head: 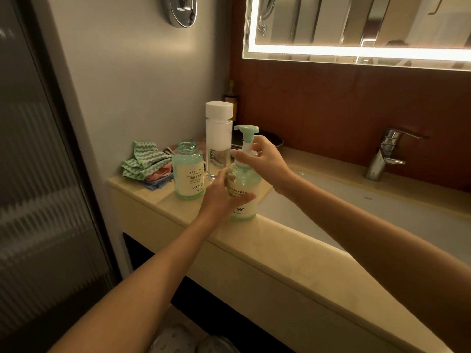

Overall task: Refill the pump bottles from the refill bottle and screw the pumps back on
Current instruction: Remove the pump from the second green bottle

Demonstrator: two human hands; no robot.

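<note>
Two mint-green pump bottles stand on the beige counter (158, 200). The nearer bottle (246, 200) has its green pump (247, 135) on top. My left hand (219, 197) grips this bottle's body. My right hand (265, 159) holds the pump's white collar at the neck. The second pump bottle (188, 174) stands to the left with an open neck and no pump. Behind them is the tall clear refill bottle (218, 141) with a white square cap on, liquid low inside.
Folded cloths (146, 161) lie at the counter's left end against the wall. A white sink basin (356, 212) lies to the right with a chrome tap (384, 154). A dark dish (272, 141) sits behind the bottles. A lit mirror hangs above.
</note>
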